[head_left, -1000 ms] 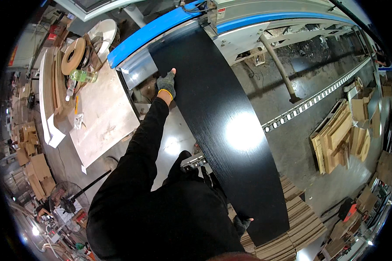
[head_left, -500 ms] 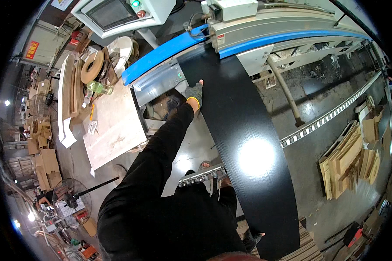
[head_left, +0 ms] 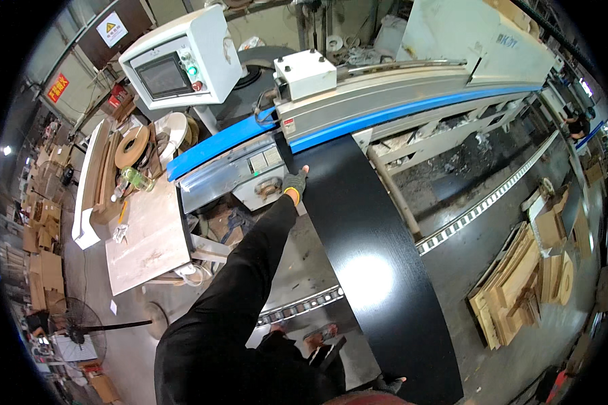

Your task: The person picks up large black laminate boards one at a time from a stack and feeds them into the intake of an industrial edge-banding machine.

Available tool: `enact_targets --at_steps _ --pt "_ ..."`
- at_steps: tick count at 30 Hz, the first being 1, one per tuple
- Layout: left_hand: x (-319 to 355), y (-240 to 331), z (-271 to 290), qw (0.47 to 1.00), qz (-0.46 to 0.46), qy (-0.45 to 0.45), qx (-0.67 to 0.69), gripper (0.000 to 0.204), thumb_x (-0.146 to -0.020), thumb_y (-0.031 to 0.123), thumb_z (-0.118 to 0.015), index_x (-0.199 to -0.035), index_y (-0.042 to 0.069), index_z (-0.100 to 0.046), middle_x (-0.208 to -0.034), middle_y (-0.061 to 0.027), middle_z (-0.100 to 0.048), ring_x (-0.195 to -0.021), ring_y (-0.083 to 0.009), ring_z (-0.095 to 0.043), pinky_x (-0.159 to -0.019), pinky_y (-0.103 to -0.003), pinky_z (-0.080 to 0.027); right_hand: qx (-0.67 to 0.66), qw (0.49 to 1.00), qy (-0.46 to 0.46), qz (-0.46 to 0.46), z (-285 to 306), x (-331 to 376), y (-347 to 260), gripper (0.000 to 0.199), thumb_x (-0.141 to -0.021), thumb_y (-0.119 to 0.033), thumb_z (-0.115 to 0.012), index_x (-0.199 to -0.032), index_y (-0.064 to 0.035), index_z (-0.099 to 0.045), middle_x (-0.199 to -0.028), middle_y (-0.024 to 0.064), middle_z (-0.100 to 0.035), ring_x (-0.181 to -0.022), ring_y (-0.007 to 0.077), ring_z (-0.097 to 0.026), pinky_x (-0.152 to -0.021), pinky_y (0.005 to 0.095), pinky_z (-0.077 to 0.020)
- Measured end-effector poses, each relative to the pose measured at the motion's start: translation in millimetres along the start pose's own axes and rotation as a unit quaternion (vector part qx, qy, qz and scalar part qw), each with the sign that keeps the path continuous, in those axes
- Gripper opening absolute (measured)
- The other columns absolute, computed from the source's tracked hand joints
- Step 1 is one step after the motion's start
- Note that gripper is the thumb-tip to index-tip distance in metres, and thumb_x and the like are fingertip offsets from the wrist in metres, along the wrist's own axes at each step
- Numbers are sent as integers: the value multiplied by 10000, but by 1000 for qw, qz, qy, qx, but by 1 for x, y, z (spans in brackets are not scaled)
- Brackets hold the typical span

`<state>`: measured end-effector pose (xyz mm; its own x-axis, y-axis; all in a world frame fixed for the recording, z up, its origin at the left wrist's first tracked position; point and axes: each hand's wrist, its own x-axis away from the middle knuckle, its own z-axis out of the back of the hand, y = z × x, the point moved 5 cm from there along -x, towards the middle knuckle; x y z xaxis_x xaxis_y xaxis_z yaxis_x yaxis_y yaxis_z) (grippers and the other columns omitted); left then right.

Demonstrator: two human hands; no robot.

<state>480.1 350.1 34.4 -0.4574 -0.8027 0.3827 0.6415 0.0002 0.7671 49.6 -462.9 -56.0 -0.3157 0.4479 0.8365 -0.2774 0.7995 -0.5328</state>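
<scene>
Both hands were on one long, glossy black rectangular board (head_left: 371, 256), which lay flat on the grey metal feed table (head_left: 297, 270) of the edge-banding machine. Its long axis ran from the near edge of that table, by the person's body, away to the far edge, where its narrow far end pointed in under the machine's blue guide rail (head_left: 358, 121). The left hand (head_left: 294, 183), in a grey glove with a yellow cuff, lay flat with fingers spread on the board's far left corner, pressing rather than gripping. The right hand (head_left: 389, 385), dark-gloved, held the board's near end; whether its fingers closed around the edge I could not tell. Compared with half a second before, the left arm reached further out and the board's far end sat deeper under the rail.
</scene>
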Motion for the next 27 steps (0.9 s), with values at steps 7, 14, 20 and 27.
enact_targets --at_steps 7,14,20,27 --pt "84 -49 -6 917 -197 -222 -265 930 -861 774 -467 -1221 -75 -593 -1052 -240 -680 -945 -361 -669 -858 -481 -498 115 974 -177 79 -77 -5 -21 654 -884 -651 -607 -1144 -56 -688 -858 49 -622 -689 226 -537 -667 396 -511" --pt "419 -147 33 850 -408 -119 -312 774 -817 560 -692 -1376 69 -479 -1218 -207 -594 -1112 -401 -571 -968 -521 -444 -108 885 -417 -178 -138 8 38 477 -1063 -423 -415 -967 -67 -719 -990 125 -724 -744 283 -642 -620 463 -535" --pt "387 -171 80 835 -279 -253 -401 713 -775 510 -737 -1279 55 -519 -1186 -201 -630 -1077 -388 -627 -913 -470 -494 -28 862 -433 -263 -144 36 82 311 -1009 -408 -546 -939 -152 -709 -1117 87 -726 -968 273 -697 -784 435 -552" --pt "391 -174 82 841 -319 -218 -379 548 -790 419 -721 -1187 75 -563 -1146 -164 -651 -1030 -345 -656 -875 -487 -509 8 930 -338 -145 -150 146 80 261 -1007 -368 -554 -866 -151 -588 -807 7 -580 -703 243 -567 -606 441 -498"
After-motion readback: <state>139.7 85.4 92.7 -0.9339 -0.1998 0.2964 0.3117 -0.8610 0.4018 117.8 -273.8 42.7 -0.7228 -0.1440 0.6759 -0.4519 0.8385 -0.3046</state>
